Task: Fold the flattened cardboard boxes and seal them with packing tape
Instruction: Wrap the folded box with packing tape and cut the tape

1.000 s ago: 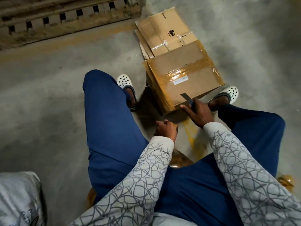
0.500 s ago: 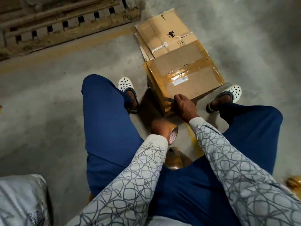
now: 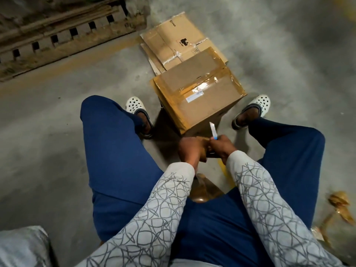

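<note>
**Both hands close together below the taped box**

Grey concrete floor (image 3: 48, 141) fills the frame. At centre, the left hand's (image 3: 189, 151) fingers curl round a brown tape roll (image 3: 204, 153), mostly hidden. Close beside it, the right hand (image 3: 221, 149) grips a blue-handled cutter (image 3: 213, 131), pale blade up. Just above stands the taped box (image 3: 198, 87); its white label (image 3: 194, 96) is unreadable. Flattened cardboard (image 3: 169, 41) lies behind, a wooden pallet (image 3: 57, 35) upper left.

Grey concrete floor (image 3: 57, 116), taped cardboard box (image 3: 200, 97) standing on it, flattened boxes (image 3: 169, 43) just behind, pallet (image 3: 57, 37) beyond
</note>
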### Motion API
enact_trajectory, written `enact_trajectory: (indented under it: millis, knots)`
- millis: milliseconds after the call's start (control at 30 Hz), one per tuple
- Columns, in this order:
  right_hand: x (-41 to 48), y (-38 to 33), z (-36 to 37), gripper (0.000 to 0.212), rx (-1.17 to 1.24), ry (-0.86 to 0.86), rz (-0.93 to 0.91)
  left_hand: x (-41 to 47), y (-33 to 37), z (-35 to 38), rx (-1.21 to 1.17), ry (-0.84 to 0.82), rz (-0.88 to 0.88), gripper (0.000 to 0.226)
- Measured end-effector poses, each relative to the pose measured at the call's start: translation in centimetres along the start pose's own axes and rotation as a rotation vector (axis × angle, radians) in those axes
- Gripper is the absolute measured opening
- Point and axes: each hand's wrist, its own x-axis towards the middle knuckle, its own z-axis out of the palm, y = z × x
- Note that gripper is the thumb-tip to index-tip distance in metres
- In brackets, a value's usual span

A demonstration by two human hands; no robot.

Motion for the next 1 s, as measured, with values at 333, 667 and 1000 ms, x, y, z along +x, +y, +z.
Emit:
enact_trajectory:
  millis: [333, 667, 1000]
  knots:
    - [-1.0, -1.9, 0.0, 0.033, 0.010, 0.350, -0.307, 3.6, 3.5, 1.5, 0.156, 0.259, 0.224, 0.026]
    - [-1.7, -1.3, -0.2, 0.035, -0.063, 0.391, -0.330, 5.0, 2.1, 2.0, -0.053, 0.262, 0.086, 0.030]
    - [-1.7, -1.7, -0.2, 0.029, -0.039, 0.334, -0.326, 8.4, 7.1, -0.3, 0.312, 0.157, 0.371, 0.061]
